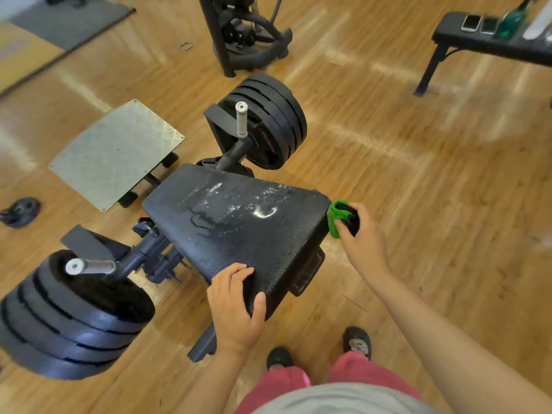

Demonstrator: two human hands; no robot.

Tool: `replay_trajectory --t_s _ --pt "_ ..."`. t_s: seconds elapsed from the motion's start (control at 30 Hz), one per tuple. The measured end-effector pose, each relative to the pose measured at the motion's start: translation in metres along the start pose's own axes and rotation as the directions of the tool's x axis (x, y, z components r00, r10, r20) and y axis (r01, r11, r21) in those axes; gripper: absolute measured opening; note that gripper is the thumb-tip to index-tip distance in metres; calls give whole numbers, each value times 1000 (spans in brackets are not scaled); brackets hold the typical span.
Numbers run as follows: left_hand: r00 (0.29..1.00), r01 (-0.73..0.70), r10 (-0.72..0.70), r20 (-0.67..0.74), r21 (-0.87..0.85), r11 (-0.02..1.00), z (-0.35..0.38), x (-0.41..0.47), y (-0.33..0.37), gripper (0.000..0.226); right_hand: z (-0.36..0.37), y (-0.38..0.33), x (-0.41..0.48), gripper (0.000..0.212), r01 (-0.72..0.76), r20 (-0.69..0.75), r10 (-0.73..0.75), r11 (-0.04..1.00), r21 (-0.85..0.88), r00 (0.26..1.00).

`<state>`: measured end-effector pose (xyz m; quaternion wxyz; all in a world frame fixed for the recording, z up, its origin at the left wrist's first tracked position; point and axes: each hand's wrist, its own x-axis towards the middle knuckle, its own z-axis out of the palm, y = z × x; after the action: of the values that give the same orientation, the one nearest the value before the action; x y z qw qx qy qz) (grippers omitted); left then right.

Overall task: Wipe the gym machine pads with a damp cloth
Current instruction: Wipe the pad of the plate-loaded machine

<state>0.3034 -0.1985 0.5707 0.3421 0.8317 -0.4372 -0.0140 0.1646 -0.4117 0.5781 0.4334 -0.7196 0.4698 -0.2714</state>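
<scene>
A black wedge-shaped machine pad (239,222) fills the middle of the view, its top wet with streaks and white foamy spots. My left hand (236,306) grips the pad's near corner, fingers on top and thumb down the side. My right hand (361,234) holds a bunched green and black cloth (339,218) against the pad's right edge.
Stacks of black weight plates (274,121) (68,321) hang on the machine's two sleeves. A metal footplate (116,153) lies to the left. A black bench (490,40) with phones and a green bottle stands at the far right. Another machine base (251,40) is behind. My feet (357,343) stand on the wooden floor.
</scene>
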Motion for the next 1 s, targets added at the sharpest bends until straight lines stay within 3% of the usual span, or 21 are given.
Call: replay_trajectory --t_s 0.1,0.37,0.77,1.0 --pt "1000 11 -11 -4 2 1000 0 0 1 43 2 -7 -21 28 -9 76 5 999 44 997" --pt "999 35 -35 2 5 999 0 -1 3 42 22 -19 -73 27 147 288 -164 986 77 943" --pt "999 43 -43 0 30 999 0 -2 6 42 -5 -7 21 28 63 66 -60 998 -33 996" --pt "998 58 -58 -4 52 997 -1 -2 9 43 -12 5 37 29 14 96 -12 1000 -14 995"
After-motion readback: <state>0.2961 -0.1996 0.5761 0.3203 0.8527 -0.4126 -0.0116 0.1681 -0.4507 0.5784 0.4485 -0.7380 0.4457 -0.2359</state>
